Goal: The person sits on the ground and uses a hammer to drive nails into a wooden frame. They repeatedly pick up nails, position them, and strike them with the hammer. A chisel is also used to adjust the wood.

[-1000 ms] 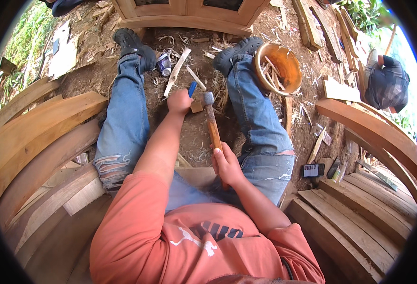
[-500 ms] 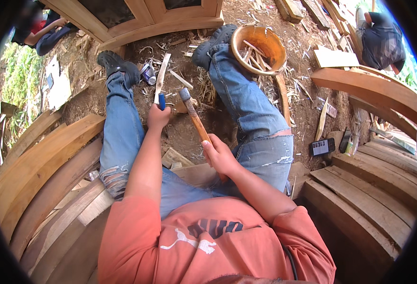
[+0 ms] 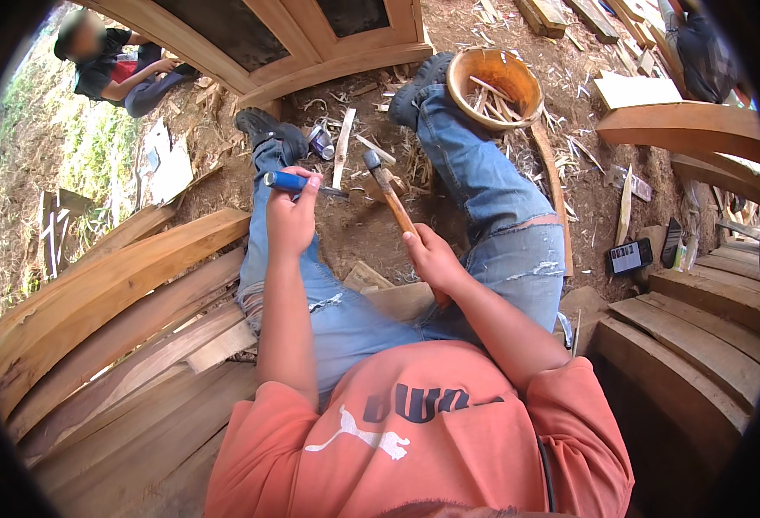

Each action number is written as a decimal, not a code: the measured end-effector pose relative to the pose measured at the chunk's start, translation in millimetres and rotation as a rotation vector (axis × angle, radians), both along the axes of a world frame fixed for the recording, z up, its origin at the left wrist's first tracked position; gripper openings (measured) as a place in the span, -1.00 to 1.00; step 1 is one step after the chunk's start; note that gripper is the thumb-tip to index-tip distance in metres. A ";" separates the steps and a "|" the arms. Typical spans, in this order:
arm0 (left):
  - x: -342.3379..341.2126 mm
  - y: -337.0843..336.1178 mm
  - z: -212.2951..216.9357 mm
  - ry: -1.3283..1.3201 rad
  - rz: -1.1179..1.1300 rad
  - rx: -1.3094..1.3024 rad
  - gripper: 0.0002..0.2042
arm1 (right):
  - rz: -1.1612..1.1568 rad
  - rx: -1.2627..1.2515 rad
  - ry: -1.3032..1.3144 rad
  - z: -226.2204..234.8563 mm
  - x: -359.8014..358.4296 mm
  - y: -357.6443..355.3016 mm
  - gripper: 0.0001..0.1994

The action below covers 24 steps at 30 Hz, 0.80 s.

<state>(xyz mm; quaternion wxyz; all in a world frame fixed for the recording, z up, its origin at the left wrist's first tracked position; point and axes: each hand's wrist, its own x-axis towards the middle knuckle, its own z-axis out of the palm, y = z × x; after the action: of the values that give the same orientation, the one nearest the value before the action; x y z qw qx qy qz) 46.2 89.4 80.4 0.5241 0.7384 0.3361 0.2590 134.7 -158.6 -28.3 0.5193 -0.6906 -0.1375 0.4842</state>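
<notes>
My left hand (image 3: 292, 220) is closed around the blue handle of a chisel (image 3: 287, 181), above my left shin. The chisel lies roughly level, its thin dark blade pointing right toward the hammer. In my right hand (image 3: 434, 259) is a hammer (image 3: 394, 200), gripped low on its wooden handle, its grey metal head raised between my knees. Head and blade are close but apart. On the ground beyond lie a pale wood strip (image 3: 344, 148) and a crumpled can (image 3: 320, 141).
An orange bucket (image 3: 458, 80) of wood pieces stands by my right leg. Ahead is a panelled wooden frame (image 3: 345, 66). Curved timbers (image 3: 138, 268) are stacked on the left, boards (image 3: 691, 337) on the right. A phone (image 3: 629, 256) lies nearby. One person (image 3: 108, 73) sits far left, another (image 3: 710, 60) far right.
My left hand has turned the chisel from pointing away to lying sideways, blade to the right. The whole view has shifted left, so things appear farther right. The right hand keeps its grip on the hammer.
</notes>
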 end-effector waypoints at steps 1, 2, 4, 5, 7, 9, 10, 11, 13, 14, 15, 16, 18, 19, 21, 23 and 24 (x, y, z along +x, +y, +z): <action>1.0 -5.7 12.3 -0.052 -0.014 0.023 -0.88 | 0.002 -0.009 -0.008 2.1 -0.4 0.1 -0.57; 1.6 -10.5 24.0 -0.080 -0.035 0.062 -0.88 | 0.007 -0.016 -0.018 4.4 -0.7 0.3 -0.55; 3.4 -17.6 42.6 -0.138 -0.080 0.135 -0.88 | 0.007 -0.013 -0.032 5.4 -1.3 0.1 -0.56; 4.4 -20.2 49.1 -0.102 -0.081 0.155 -0.88 | 0.007 -0.013 -0.040 4.5 -1.3 -0.5 -0.56; 7.4 -21.8 57.1 -0.032 -0.085 0.193 -0.87 | -0.009 0.000 -0.045 -0.2 -0.1 -1.9 -0.56; 7.0 -10.6 43.5 0.080 -0.096 0.201 -0.85 | -0.002 -0.006 -0.042 -0.8 -0.1 -1.5 -0.56; 4.5 -5.0 32.1 0.135 -0.100 0.205 -0.84 | 0.008 -0.021 -0.040 -0.3 0.1 -1.0 -0.56; 2.2 -2.0 20.9 0.157 -0.111 0.165 -0.84 | 0.014 -0.036 -0.039 0.8 1.3 0.0 -0.56; -3.9 1.3 -3.2 0.202 -0.131 0.081 -0.82 | 0.008 -0.013 -0.059 0.1 -1.0 1.2 -0.57; -5.5 -4.5 -8.3 0.121 -0.156 0.058 -0.82 | 0.002 -0.010 -0.066 -0.1 -2.5 -0.4 -0.58; -3.9 -7.5 -13.0 0.055 -0.103 -0.068 -0.82 | -0.006 0.007 -0.037 -0.4 -1.5 -1.2 -0.59; -1.6 -11.3 -18.1 -0.011 -0.048 -0.194 -0.82 | -0.014 0.024 -0.008 -0.8 1.2 -1.4 -0.60; 0.0 -21.3 -21.5 -0.179 0.037 -0.379 -0.80 | -0.023 0.053 0.076 2.1 0.9 -1.9 -0.61; 2.6 -24.6 -25.3 -0.196 0.048 -0.370 -0.80 | -0.032 0.064 0.124 3.8 2.6 -3.8 -0.62; 9.2 -24.1 -33.0 -0.238 0.066 -0.337 -0.80 | -0.046 0.089 0.190 8.9 5.4 -4.2 -0.60; 14.4 -21.7 -43.4 -0.273 0.077 -0.324 -0.80 | -0.064 0.102 0.231 11.8 8.2 -5.7 -0.56; 17.7 -22.3 -46.0 -0.280 0.086 -0.333 -0.80 | -0.067 0.126 0.249 11.9 10.2 -6.3 -0.53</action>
<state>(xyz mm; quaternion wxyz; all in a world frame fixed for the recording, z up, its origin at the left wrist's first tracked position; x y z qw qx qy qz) 63.8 67.2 34.4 0.6689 0.5835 0.3293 0.3221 144.9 -164.9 -16.4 0.5905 -0.5954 -0.0790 0.5391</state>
